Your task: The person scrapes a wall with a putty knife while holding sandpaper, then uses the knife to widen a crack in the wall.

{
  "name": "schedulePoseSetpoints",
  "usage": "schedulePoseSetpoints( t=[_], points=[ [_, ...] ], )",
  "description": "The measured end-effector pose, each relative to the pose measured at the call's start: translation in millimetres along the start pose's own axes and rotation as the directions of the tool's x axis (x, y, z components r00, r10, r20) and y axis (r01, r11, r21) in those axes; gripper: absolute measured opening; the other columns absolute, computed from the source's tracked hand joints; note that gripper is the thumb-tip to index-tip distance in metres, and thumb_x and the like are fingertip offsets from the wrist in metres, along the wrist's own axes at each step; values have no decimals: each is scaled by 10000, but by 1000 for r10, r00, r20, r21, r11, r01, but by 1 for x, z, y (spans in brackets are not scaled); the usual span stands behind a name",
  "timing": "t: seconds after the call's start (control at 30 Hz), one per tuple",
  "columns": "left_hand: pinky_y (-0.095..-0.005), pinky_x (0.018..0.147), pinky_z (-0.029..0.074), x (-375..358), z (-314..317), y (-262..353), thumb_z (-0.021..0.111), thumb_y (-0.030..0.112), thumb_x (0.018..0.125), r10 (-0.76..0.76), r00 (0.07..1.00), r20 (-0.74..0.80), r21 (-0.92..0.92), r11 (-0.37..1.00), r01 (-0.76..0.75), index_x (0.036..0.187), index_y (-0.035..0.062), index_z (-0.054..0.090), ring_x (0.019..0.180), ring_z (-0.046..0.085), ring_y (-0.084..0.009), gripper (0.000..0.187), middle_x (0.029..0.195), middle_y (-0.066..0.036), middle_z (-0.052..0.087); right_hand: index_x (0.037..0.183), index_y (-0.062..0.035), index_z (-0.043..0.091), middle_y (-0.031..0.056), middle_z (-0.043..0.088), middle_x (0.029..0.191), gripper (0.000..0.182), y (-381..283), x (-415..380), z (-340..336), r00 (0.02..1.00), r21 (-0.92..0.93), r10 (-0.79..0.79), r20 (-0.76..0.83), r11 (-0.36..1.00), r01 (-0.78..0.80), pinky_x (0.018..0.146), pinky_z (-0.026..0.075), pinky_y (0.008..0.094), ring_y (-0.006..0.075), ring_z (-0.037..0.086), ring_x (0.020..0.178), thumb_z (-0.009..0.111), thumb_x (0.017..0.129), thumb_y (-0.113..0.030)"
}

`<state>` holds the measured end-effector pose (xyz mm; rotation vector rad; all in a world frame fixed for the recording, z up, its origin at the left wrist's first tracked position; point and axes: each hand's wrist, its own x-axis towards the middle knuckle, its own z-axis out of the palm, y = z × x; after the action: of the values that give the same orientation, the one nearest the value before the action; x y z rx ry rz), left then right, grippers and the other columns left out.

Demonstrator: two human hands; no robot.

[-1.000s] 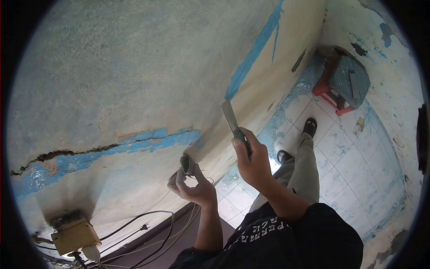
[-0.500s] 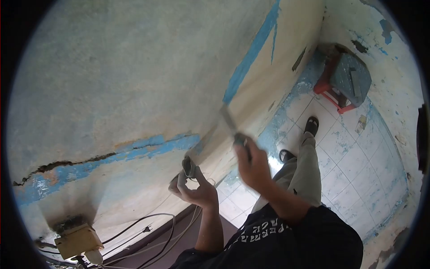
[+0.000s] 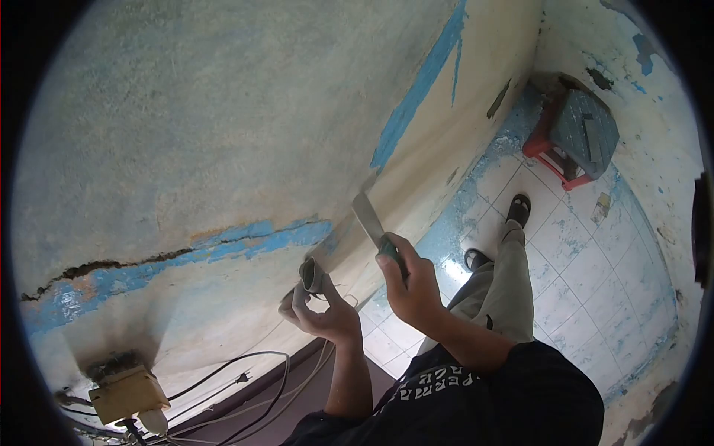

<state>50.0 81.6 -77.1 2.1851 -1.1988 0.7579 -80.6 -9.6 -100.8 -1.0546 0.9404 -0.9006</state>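
Note:
My right hand (image 3: 418,296) is closed round the green handle of a putty knife (image 3: 367,220). The metal blade points up and left, its tip close over the wall (image 3: 223,163) just below the end of a diagonal blue patch (image 3: 414,93). To its left, my left hand (image 3: 331,318) curls its fingers about a small grey roundish piece with an open end (image 3: 309,275); its kind I cannot tell. That hand is near the right end of a blue-painted strip (image 3: 290,236) with a dark crack (image 3: 111,267) running along it.
Lower left, a yellowish electrical box (image 3: 132,394) is fixed to the wall, with loose cables (image 3: 286,372) trailing from it. At upper right, a red stool (image 3: 547,145) with a grey top stands on the paint-spattered tile floor (image 3: 565,260). A flat blade-like tool (image 3: 592,140) lies on the stool.
My right hand has drawn the putty knife down and slightly left, off the lower end of the diagonal blue patch. My left hand is nearly still.

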Motion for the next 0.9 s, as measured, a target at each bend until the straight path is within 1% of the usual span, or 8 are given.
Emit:
schedulePoseSetpoints(
  t=[0.17, 0.23, 0.3, 0.43, 0.57, 0.67, 0.8, 0.9],
  points=[
    [-370, 746, 409, -2, -6, -3, 810, -27, 821, 3, 1000, 24, 13, 1000, -4, 1087, 31, 630, 877, 481, -217, 326, 964, -65, 527, 1306, 27, 564, 207, 650, 723, 371, -16, 13, -13, 985, -23, 172, 34, 985, -171, 584, 495, 406, 388, 718, 690, 613, 1026, -211],
    [-377, 744, 409, -1, 0, -1, 811, -26, 820, -14, 1000, -5, -11, 1000, 14, 1085, 34, 631, 879, 479, -220, 326, 959, -64, 527, 1286, 25, 570, 166, 626, 675, 351, -12, 6, -3, 990, -37, -133, -47, 991, 132, 551, 474, 375, 316, 661, 574, 605, 1039, -222],
    [-382, 744, 409, 2, 1, 1, 810, -30, 817, -5, 1000, 0, -6, 1000, 5, 1088, 36, 633, 880, 481, -222, 330, 952, -66, 528, 1290, 22, 567, 175, 628, 681, 354, -5, 7, -5, 991, -19, -128, -36, 992, 127, 559, 484, 384, 329, 665, 579, 612, 1035, -218],
    [-382, 743, 409, -1, -3, -1, 809, -32, 817, -5, 1000, 1, 17, 1000, 5, 1088, 35, 635, 878, 487, -222, 330, 946, -65, 527, 1321, 19, 554, 222, 673, 771, 382, -17, 14, -14, 985, -36, 170, 38, 985, -169, 634, 528, 436, 423, 723, 736, 634, 1015, -195],
    [-377, 735, 412, -1, 4, -1, 809, -32, 820, -25, 999, -36, -61, 998, 23, 1087, 34, 638, 863, 490, -218, 324, 944, -61, 525, 1277, 8, 569, 201, 673, 753, 340, 8, 8, 2, 974, -40, -211, -83, 977, 208, 585, 507, 412, 367, 722, 676, 595, 1043, -239],
    [-371, 721, 416, 1, -2, -1, 808, -30, 823, 16, 1000, 2, -1, 1000, -16, 1070, 36, 640, 855, 490, -216, 306, 948, -63, 528, 1282, -24, 591, 227, 706, 823, 328, -36, 53, -31, 986, -55, 121, -117, 990, -128, 645, 540, 463, 412, 738, 782, 587, 1040, -244],
    [-367, 715, 414, 2, 2, 1, 817, -24, 818, 4, 1000, -29, -16, 1000, -5, 1059, 43, 645, 855, 487, -215, 303, 951, -63, 534, 1304, -44, 596, 218, 697, 787, 341, 7, 12, 3, 973, -99, -197, -118, 977, 186, 647, 548, 468, 407, 733, 747, 602, 1027, -242],
    [-362, 709, 419, 2, 2, -1, 818, -22, 817, 40, 999, -21, 18, 999, -40, 1047, 40, 646, 850, 490, -215, 294, 958, -69, 531, 1288, -38, 593, 199, 674, 727, 326, -6, 26, -9, 995, -70, -17, -97, 998, 10, 580, 516, 435, 379, 726, 688, 601, 1031, -238]
  ],
)
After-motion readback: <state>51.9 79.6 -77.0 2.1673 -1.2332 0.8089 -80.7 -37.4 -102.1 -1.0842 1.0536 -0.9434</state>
